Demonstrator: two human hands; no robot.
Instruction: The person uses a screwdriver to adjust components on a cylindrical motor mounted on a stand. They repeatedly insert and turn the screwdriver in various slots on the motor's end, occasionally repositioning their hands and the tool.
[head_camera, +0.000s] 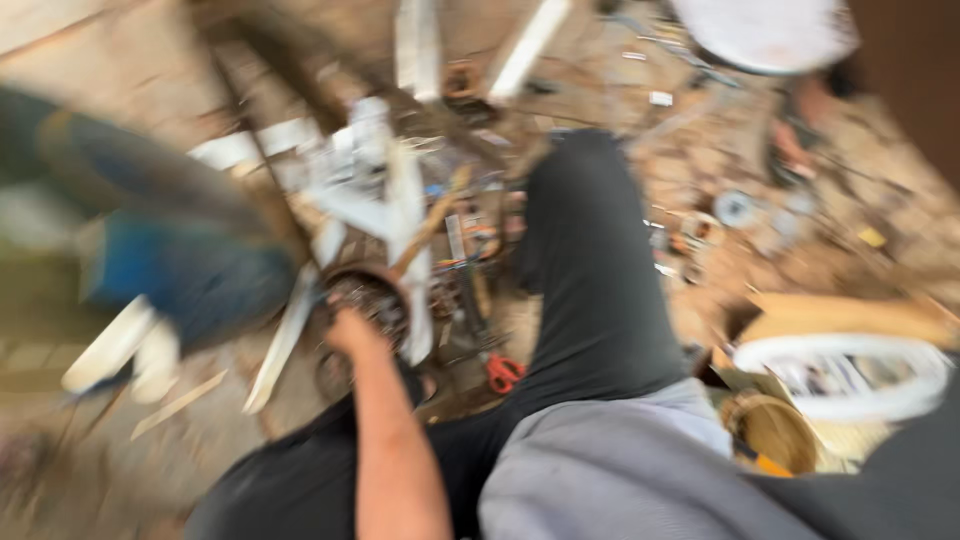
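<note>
The whole view is smeared by motion. My left hand (348, 328) reaches forward between my black-trousered knees and rests against the rim of a round dark motor-like part (372, 295). White fan blades (400, 200) spread out from that part on the dirt floor. The blur hides whether my fingers close on the rim. A stick with a wooden handle (432, 222) leans out of the round part toward the upper right. My right hand is out of sight.
Red-handled pliers (503, 372) lie by my raised knee (585, 230). A white ring-shaped guard (842, 375) and a yellowish tub (772, 430) sit at the right. Another person's leg in blue trousers (190, 275) stands at the left. Small parts litter the floor beyond.
</note>
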